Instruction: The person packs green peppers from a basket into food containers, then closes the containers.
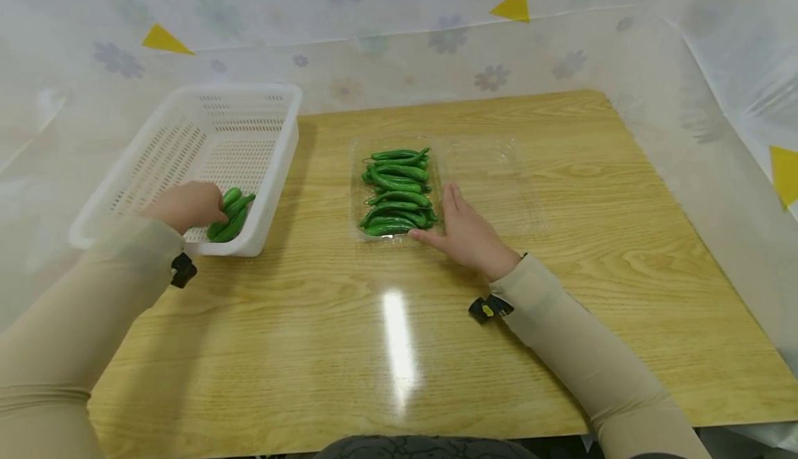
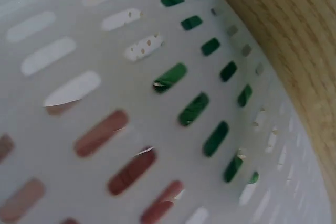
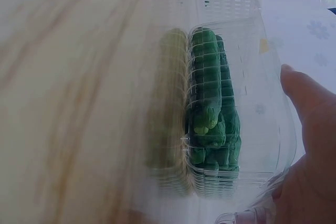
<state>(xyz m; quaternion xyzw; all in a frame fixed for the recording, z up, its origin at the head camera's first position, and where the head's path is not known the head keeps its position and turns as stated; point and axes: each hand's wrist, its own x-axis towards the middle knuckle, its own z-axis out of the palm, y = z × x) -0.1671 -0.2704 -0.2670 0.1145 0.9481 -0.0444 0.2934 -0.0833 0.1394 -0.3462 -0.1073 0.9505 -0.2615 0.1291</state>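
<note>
Right hand (image 1: 470, 237): thumb spread from straight fingers, at the right side of the clear box (image 3: 262, 98).
Loose peppers (image 1: 235, 222): in the near right corner of the white basket (image 1: 285, 147), long axes slanting away to the right.
Left hand (image 1: 183, 206): the nearer hand to these, reaching into the basket; they lie just right of its fingers, whose tips are hidden, so I cannot tell whether they pinch one.
Boxed peppers (image 1: 399, 199): right of the basket, lying crosswise, left to right.
</note>
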